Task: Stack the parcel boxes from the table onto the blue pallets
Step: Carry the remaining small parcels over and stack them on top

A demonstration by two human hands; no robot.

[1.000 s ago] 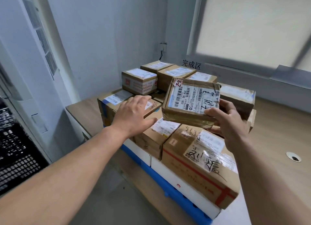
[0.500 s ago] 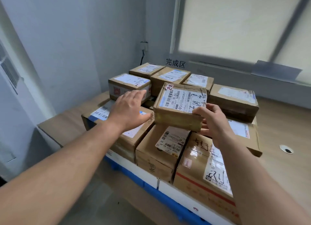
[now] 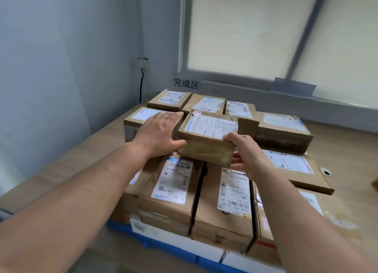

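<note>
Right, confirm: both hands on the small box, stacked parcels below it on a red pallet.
Wrong colour: the head view shows the pallet is blue, not red. Left hand and right hand are on the small box above the stacked parcels.

Soft, even daylight comes through the pale window blind, which glows a dull cream and is the brightest area. The wall left of the blind reads cool blue-grey and dims toward the corner. Just below the blind, the raised parcel box has a lit top and a darker near face (the tape there carries a dull sheen), and the shadows beneath it are faint and soft-edged. The whole picture is slightly smeared: label print below the blind cannot be read, and the left forearm and blue pallet, farthest below it, are blurriest. The blind's frame edges lean with wide-angle distortion.
</note>
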